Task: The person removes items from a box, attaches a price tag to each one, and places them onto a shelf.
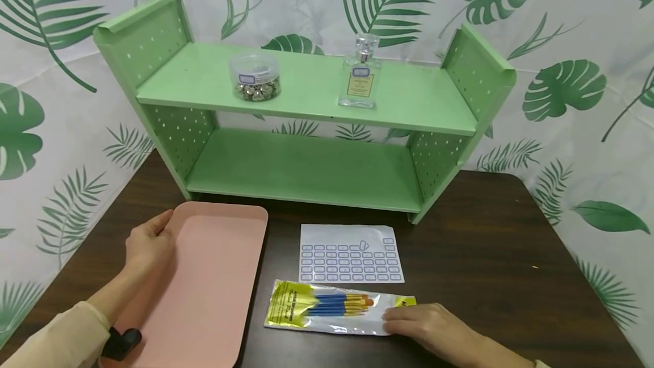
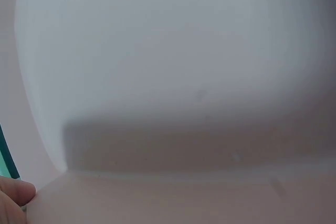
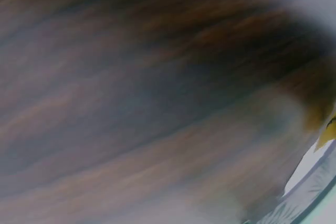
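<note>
A pink tray [image 1: 214, 266] lies at the left of the table, tilt hard to tell. My left hand [image 1: 150, 246] grips its left rim, and its fingers [image 2: 16, 191] show at the corner of the left wrist view, where the pale tray surface [image 2: 157, 40] fills most of the picture. In front of me, right of the tray, is a clear-and-yellow packet of paintbrushes [image 1: 334, 306] with blue handles. My right hand [image 1: 429, 322] holds the packet's right end, thumb hidden. Only a yellow corner of the packet [image 3: 328, 135] appears in the right wrist view.
A sheet of blue-bordered labels [image 1: 351, 263] lies just behind the packet. Behind it stands a green two-tier shelf [image 1: 306, 166]. Its upper board carries a round clear tub of metallic pieces [image 1: 255, 78] and a glass perfume bottle [image 1: 360, 75]. A leaf-patterned cloth [image 1: 562, 90] hangs behind.
</note>
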### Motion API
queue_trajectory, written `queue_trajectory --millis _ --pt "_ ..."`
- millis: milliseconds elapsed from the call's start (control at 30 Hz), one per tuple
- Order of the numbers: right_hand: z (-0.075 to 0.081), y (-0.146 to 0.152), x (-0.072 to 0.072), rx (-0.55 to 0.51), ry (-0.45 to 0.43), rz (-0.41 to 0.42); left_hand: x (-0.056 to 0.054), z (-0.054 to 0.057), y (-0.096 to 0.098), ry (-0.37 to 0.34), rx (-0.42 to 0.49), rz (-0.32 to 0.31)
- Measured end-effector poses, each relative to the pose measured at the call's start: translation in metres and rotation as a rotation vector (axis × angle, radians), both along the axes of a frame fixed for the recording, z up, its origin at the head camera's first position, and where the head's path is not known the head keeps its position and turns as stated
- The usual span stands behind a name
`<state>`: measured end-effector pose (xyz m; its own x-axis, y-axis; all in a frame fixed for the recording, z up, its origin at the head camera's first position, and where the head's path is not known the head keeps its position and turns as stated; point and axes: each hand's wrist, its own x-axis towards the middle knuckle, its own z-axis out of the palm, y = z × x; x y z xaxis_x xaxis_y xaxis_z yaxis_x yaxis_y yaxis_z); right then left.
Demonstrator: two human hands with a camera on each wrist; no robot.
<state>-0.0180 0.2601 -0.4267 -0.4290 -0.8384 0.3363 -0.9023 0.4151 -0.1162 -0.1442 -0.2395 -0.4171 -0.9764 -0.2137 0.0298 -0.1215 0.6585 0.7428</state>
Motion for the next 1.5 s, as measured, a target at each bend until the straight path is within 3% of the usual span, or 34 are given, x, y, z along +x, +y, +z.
queue_trajectory --millis 167,367,467,567,700,767,967,1067,1167,1267,1333,1500 --pt "0.0 0.015 0.0 0.034 -0.001 0.041 -0.001 0.001 0.0 -0.009 0.003 -0.004" --pt "-0.001 0.019 0.0 0.01 -0.026 0.03 -0.001 0.002 0.001 -0.038 0.016 -0.003" --pt "-0.003 0.017 -0.001 -0.031 -0.072 0.02 0.0 0.002 0.0 -0.046 0.01 -0.011" --pt "-0.003 0.014 -0.003 -0.1 -0.176 -0.021 -0.001 0.002 0.0 -0.05 0.01 -0.024" --pt "0.003 0.009 -0.009 -0.219 -0.316 -0.143 -0.001 0.002 0.0 -0.053 0.011 -0.033" --pt "0.006 0.007 -0.014 -0.275 -0.342 -0.226 -0.001 0.002 0.0 -0.054 0.009 -0.036" --pt "0.017 0.004 -0.037 -0.408 -0.394 -0.601 -0.001 0.003 -0.001 -0.055 0.002 -0.046" --pt "0.02 0.005 -0.054 -0.458 -0.516 -0.773 -0.001 0.004 -0.001 -0.073 0.003 -0.051" --pt "0.02 0.005 -0.072 -0.497 -0.694 -0.875 -0.001 0.005 -0.002 -0.097 0.006 -0.059" --pt "0.018 0.003 -0.087 -0.497 -0.817 -0.954 -0.001 0.005 -0.003 -0.115 0.013 -0.071" --pt "0.016 -0.001 -0.096 -0.466 -0.848 -1.006 -0.001 0.006 -0.003 -0.119 0.012 -0.082" --pt "0.013 -0.008 -0.108 -0.315 -0.786 -1.092 -0.003 0.01 -0.003 -0.1 0.04 -0.105"
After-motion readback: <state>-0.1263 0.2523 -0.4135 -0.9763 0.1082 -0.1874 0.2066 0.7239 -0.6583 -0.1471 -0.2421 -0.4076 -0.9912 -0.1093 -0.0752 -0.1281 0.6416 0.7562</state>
